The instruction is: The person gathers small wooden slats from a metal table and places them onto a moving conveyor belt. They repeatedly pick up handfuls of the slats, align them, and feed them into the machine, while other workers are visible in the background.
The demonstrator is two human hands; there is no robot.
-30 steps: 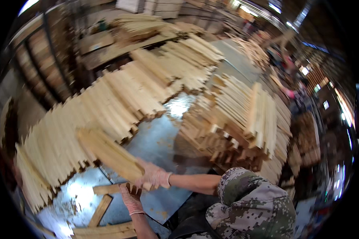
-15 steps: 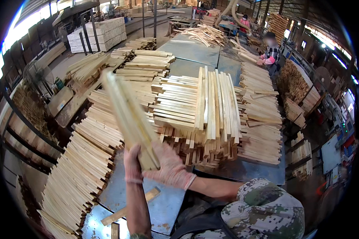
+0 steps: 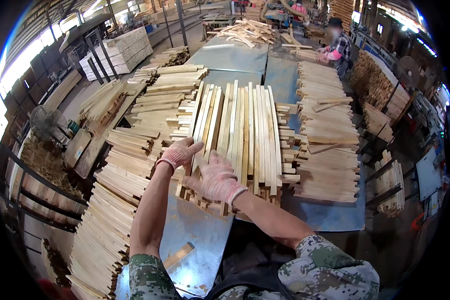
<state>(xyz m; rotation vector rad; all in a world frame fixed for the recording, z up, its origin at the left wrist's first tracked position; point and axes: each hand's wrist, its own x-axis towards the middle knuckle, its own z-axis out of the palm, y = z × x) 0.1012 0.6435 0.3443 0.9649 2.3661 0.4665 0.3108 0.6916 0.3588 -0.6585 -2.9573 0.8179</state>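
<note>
Pale wooden slats (image 3: 245, 135) nearly cover the crosswise stack (image 3: 289, 178) just beyond the gloved left hand (image 3: 181, 151) and right hand (image 3: 217, 178), both loosely spread, apparently gripping nothing, while a slat row (image 3: 106, 215) left of the left hand seems unstacked.

table (image 3: 200, 225) lay partly open at its near end, slat stack (image 3: 247, 132) blocked the middle, slat rows (image 3: 327, 130) flanked both sides

The gloved left hand (image 3: 182, 152) was at the left edge of the wooden strips (image 3: 245, 135); just right of it, the gloved right hand (image 3: 215, 180) spread its fingers over their near ends. Nearer than both hands, a loose slat (image 3: 179, 256) rested on the metal tabletop (image 3: 200, 220).
</note>
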